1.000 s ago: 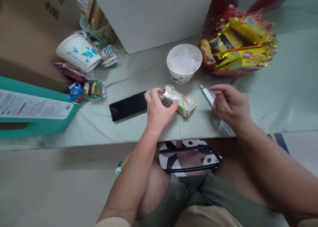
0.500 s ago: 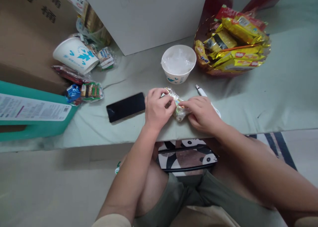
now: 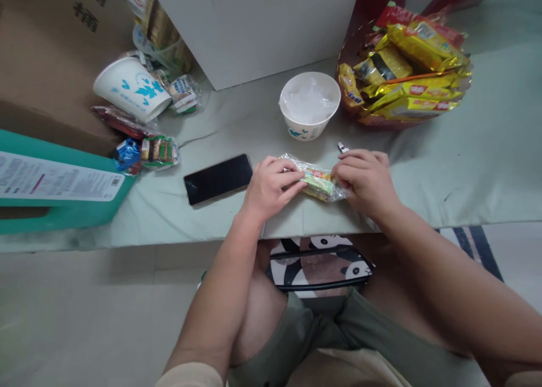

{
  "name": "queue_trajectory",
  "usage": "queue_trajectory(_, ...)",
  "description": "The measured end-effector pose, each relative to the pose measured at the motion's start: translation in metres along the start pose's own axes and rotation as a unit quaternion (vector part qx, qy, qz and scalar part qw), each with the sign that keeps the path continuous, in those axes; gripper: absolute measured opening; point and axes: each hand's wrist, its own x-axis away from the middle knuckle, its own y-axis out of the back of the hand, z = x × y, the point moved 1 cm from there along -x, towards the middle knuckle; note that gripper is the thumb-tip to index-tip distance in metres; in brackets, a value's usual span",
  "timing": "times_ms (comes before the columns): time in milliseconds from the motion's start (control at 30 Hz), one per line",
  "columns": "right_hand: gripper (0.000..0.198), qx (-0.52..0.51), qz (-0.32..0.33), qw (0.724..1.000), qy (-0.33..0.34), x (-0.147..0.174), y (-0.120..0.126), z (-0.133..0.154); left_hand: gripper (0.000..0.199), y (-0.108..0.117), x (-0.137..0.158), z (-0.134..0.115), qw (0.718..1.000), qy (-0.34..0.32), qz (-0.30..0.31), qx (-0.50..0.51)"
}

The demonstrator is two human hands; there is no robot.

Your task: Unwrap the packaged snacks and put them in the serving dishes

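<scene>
A small snack packet in clear crinkled wrap [image 3: 318, 185], with yellow, green and orange showing through, lies on the cloth-covered table [image 3: 478, 166] between my hands. My left hand [image 3: 271, 186] has its fingers closed on the packet's left part. At the right end, my right hand [image 3: 368, 181] pinches the clear wrap. The metal tip of a white-handled tool [image 3: 342, 147] shows just beyond my right hand, which hides most of it. Left of my left hand lies a black phone [image 3: 218, 179].
A paper cup [image 3: 311, 128] holding clear plastic stands behind the packet. Right of it is a basket [image 3: 392, 121] of yellow and red snack packs. At left are a tipped paper cup [image 3: 131, 87], wrapped snacks [image 3: 160, 152] and a green box [image 3: 88, 212]. A white box [image 3: 262, 31] stands behind.
My right hand has moved right and closed on the wrap's end. The packet has turned from slanting to nearly level and looks stretched out between both hands.
</scene>
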Motion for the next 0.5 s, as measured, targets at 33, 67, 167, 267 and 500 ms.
queue_trajectory(33, 0.023, -0.001, 0.001, 1.000, -0.003, 0.0003, 0.0000, -0.0004, 0.016, 0.0008, -0.0005, -0.0011, 1.000, 0.002, -0.007, 0.017)
queue_trajectory(67, 0.022, -0.004, 0.001, 1.000, -0.005, 0.0006, 0.0000, -0.0008, 0.019, 0.0023, -0.0010, -0.0024, 0.999, 0.009, -0.017, 0.040)
queue_trajectory(167, 0.020, -0.022, 0.003, 1.000, -0.002, 0.0017, -0.0003, -0.0018, 0.025, 0.0085, -0.0021, -0.0046, 0.992, 0.048, -0.064, 0.102)
queue_trajectory(267, 0.018, -0.047, 0.023, 0.999, 0.004, 0.0019, -0.0010, -0.0019, 0.012, 0.0102, -0.0012, -0.0039, 0.995, 0.029, -0.042, 0.084)
queue_trajectory(500, 0.017, -0.059, 0.016, 0.998, -0.011, 0.0009, -0.0035, -0.0002, 0.014, 0.0010, 0.0007, 0.0032, 0.999, 0.009, 0.004, 0.036)
